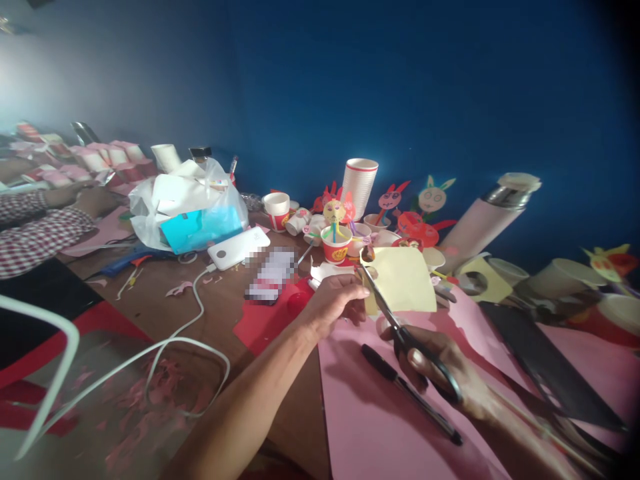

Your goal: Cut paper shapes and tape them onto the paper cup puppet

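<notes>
My left hand (pixel 340 303) pinches the left edge of a pale yellow sheet (pixel 407 280). Black-handled scissors (pixel 387 307) are in my right hand (pixel 440 367), with fingers in the handles. Their blades point up and left across the sheet's left part, near my left fingertips. Below the sheet lies pink paper (pixel 365 427), and a black marker (pixel 410 393) rests on it beside my right hand. Another yellow piece with a round hole (pixel 493 277) is to the right.
Paper cups (pixel 336 248) with straw figures line the back by the blue wall. A flask (pixel 485 220) leans at right. A phone (pixel 273 273), power bank (pixel 239 248), cable and stuffed bag (pixel 190 207) lie left. Another person's hands (pixel 93 200) work at far left.
</notes>
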The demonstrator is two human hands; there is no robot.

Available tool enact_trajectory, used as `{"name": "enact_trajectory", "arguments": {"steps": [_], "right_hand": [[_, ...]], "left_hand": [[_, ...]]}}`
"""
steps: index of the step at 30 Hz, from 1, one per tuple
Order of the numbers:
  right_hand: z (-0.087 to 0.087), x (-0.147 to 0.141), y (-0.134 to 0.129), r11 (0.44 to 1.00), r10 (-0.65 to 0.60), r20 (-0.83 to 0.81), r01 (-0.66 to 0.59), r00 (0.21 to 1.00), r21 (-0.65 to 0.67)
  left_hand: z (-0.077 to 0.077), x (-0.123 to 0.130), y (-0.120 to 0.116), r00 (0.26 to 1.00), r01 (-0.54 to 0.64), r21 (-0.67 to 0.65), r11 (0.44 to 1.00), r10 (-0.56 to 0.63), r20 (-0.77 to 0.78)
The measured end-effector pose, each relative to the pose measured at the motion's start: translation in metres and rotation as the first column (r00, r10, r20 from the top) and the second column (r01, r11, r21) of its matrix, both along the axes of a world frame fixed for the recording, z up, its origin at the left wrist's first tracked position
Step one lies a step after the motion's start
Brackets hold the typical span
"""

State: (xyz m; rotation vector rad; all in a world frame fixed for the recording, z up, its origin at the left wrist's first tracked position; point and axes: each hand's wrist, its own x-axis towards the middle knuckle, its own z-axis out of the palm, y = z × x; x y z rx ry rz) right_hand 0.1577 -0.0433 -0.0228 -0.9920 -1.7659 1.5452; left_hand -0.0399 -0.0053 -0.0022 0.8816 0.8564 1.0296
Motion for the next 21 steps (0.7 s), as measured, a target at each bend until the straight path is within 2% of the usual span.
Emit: {"name": "enact_trajectory", "arguments": {"steps": [16, 21], "right_hand": [[-0.0008, 0.0006, 0.0003, 1.0, -0.01, 0.053, 0.009, 0.999, 0.009], [0.0005, -0.0009, 0.0007, 0.999, -0.016, 0.044, 0.017, 0.999, -0.028]], "left_hand": [[-0.0037, -0.005, 0.0033, 0.996, 0.062, -0.03, 0.998, -0.06, 0.063], [-0.0047, -0.0047, 0.0041, 0.996, 0.064, -0.029, 0.998, -0.062, 0.067]]}}
